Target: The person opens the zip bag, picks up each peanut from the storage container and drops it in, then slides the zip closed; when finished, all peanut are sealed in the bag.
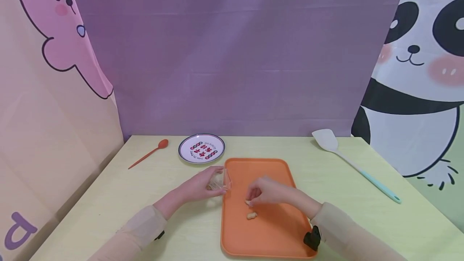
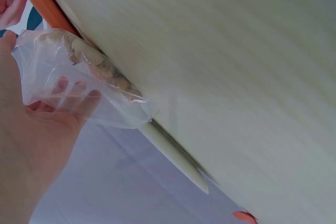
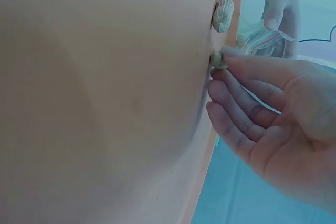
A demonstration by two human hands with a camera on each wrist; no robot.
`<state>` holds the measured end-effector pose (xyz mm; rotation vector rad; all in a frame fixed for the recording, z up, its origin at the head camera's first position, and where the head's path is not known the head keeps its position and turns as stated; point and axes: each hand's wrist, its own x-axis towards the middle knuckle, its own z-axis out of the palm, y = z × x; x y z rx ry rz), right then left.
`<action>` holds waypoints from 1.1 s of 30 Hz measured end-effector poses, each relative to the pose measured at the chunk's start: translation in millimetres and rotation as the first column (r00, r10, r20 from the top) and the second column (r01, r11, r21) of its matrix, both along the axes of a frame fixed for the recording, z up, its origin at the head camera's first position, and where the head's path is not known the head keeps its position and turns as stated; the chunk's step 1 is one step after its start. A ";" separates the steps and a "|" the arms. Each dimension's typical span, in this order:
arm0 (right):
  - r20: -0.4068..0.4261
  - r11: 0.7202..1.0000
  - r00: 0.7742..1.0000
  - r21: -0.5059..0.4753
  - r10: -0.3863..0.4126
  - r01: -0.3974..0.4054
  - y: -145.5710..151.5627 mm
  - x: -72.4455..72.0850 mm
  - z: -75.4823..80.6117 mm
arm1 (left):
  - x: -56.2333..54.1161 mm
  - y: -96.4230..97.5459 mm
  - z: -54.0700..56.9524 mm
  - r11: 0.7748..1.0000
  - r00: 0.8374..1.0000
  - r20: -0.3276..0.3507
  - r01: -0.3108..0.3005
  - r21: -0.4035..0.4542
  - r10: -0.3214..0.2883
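In the head view, my left hand (image 1: 197,184) grips a clear plastic zip bag (image 1: 218,180) beside the left edge of an orange tray (image 1: 264,239). Several peanuts (image 2: 89,53) show through the bag in the left wrist view, lying along its lower side. Over the tray, my right hand (image 1: 271,191) pinches one peanut (image 3: 217,60) between thumb and forefinger, at the tray's surface. A second unshelled peanut (image 1: 251,215) lies on the tray just nearer to me, apart from the fingers.
Behind the tray to the left is a white plate (image 1: 201,148) with a dark rim and red print. An orange spoon (image 1: 149,154) lies at the far left. A white spatula (image 1: 357,166) with a light-blue handle end lies at the right. A purple curtain (image 1: 235,51) hangs behind the table.
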<state>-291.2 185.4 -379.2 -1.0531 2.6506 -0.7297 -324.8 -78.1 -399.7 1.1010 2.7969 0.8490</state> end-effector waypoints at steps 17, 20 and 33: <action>-0.063 0.999 0.998 0.043 0.011 -0.008 2.5 -1.5 0.9 | 1.3 0.4 0.4 1.000 1.000 -0.006 0.007 0.003 -0.007; -0.059 0.999 0.998 0.047 0.005 -0.002 2.1 -1.1 1.1 | 1.2 0.5 0.4 1.000 1.000 -0.009 0.007 0.004 -0.007; -0.004 0.999 1.000 0.022 -0.030 0.030 2.8 -1.4 3.3 | -0.4 0.7 -1.2 1.000 1.000 -0.020 0.014 0.003 -0.013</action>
